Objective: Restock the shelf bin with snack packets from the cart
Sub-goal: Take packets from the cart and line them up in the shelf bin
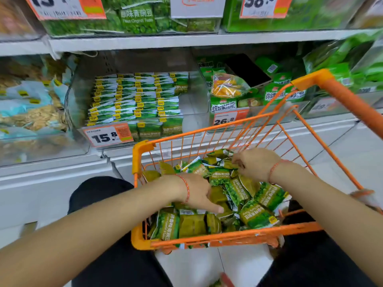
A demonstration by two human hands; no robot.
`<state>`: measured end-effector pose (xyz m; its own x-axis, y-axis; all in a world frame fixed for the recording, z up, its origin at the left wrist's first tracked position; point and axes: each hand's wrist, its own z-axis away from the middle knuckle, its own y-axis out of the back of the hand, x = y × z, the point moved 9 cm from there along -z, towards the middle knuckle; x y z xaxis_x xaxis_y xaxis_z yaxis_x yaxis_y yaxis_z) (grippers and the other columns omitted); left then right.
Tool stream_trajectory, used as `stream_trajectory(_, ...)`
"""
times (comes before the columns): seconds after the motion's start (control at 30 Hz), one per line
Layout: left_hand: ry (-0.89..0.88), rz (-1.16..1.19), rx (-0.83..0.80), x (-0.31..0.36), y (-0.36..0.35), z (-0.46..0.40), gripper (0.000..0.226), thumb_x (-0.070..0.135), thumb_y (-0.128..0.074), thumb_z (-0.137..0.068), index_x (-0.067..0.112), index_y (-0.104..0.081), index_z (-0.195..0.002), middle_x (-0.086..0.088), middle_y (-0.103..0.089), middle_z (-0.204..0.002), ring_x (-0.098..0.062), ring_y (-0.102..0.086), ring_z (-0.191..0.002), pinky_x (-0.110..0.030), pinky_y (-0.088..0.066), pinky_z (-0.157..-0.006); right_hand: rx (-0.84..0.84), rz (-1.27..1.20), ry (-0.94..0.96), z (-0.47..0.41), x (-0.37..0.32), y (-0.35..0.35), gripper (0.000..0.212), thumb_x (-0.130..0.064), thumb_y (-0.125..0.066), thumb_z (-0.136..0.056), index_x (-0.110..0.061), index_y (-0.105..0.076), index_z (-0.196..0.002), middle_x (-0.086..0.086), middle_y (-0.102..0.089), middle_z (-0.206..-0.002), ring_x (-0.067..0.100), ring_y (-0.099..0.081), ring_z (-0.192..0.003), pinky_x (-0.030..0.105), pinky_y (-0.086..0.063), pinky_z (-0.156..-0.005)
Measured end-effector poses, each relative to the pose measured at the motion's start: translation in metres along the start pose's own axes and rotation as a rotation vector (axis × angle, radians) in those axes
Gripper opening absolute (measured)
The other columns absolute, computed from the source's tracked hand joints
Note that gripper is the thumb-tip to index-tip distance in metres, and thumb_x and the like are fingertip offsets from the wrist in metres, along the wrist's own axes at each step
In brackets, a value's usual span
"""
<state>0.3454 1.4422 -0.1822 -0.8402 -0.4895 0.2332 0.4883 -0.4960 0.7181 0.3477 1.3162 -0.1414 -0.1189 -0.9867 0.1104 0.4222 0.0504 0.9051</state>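
Observation:
An orange wire cart in front of me holds a loose pile of several green snack packets. My left hand reaches into the pile, fingers down among the packets and thumb stretched out; what it grips is hidden. My right hand is at the far side of the cart, its curled fingers pinching a packet near the back wall. Above and behind the cart stands the clear shelf bin, priced 15.8, with neat rows of the same green packets; its right part is bare.
The cart's orange handle rises at the right. Neighbouring clear bins hold other snacks: pale bags at the left, green and orange packs at the right. An upper shelf overhangs the bin. My dark trousers and white floor tiles are below.

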Motion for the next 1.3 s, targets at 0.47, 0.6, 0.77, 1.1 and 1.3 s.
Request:
stream_trajectory(0.47,0.071,0.217,0.038,-0.001,-0.008,-0.010,0.065,0.041,-0.060,-0.090,0.008,-0.038,-0.141,-0.011,-0.056,-0.126,-0.027,-0.052,-0.115,-0.032,-0.042,-0.089,-0.176,0.055,0.031,0.008,0.007,-0.043,0.034,-0.017,-0.062,-0.087,-0.028,-0.047,-0.115,0.005,-0.050,-0.111,0.022,-0.048,-0.102,0.030,-0.039,-0.070)
stream_trajectory(0.6,0.116,0.486,0.239,-0.030,0.025,-0.001,0.053,0.029,-0.068,-0.086,0.011,-0.047,-0.132,-0.013,-0.054,-0.129,-0.026,-0.060,-0.098,-0.027,-0.046,-0.075,-0.104,-0.033,0.022,0.008,0.014,-0.032,0.024,-0.031,-0.065,-0.088,-0.026,-0.042,-0.095,-0.006,-0.045,-0.082,0.017,-0.046,-0.085,0.025,-0.033,-0.058)
stream_trajectory(0.77,0.205,0.691,0.601,-0.067,0.073,0.011,0.058,0.028,-0.074,-0.081,0.011,-0.049,-0.131,-0.010,-0.056,-0.117,-0.025,-0.055,-0.108,-0.030,-0.043,-0.088,0.298,-0.610,-0.104,0.007,0.034,0.019,0.024,-0.039,-0.064,-0.088,-0.024,-0.050,-0.100,-0.004,-0.052,-0.076,0.019,-0.052,-0.073,0.028,-0.038,-0.060)
stream_trajectory(1.1,-0.042,0.586,1.215,-0.048,0.091,0.047,0.027,0.012,-0.071,-0.082,0.011,-0.066,-0.108,-0.001,-0.068,-0.093,-0.004,-0.055,-0.084,-0.004,-0.037,-0.075,0.084,-1.992,-0.374,0.003,0.031,-0.023,0.016,-0.029,-0.056,-0.094,-0.016,-0.057,-0.101,0.002,-0.065,-0.085,0.014,-0.063,-0.074,0.025,-0.056,-0.052)
stream_trajectory(1.3,-0.320,0.296,1.485,-0.027,0.095,0.081,0.050,-0.014,-0.060,-0.065,0.018,-0.057,-0.104,-0.008,-0.068,-0.106,-0.015,-0.059,-0.106,-0.028,-0.048,-0.094,-0.034,-2.406,-0.270,0.006,0.018,-0.019,0.016,-0.018,-0.045,-0.097,-0.011,-0.055,-0.107,0.010,-0.064,-0.107,0.022,-0.070,-0.082,0.031,-0.059,-0.060)
